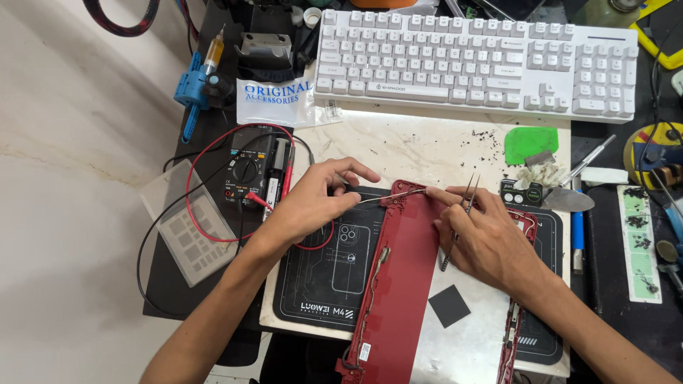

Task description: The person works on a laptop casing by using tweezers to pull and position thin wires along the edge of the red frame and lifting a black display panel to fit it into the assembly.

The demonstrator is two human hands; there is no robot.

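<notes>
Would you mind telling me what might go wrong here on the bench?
The thin strip stretched between the left hand and right hand could tear or kink if pulled harder. The tweezers in the right hand's grip point over the red frame and might scratch it.

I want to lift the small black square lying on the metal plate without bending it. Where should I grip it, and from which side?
Grip the black square at its lower right corner, coming from the right. It lies flat on the metal plate, turned like a diamond, so corners stick out. The red frame crowds its left; the right side is open.
</notes>
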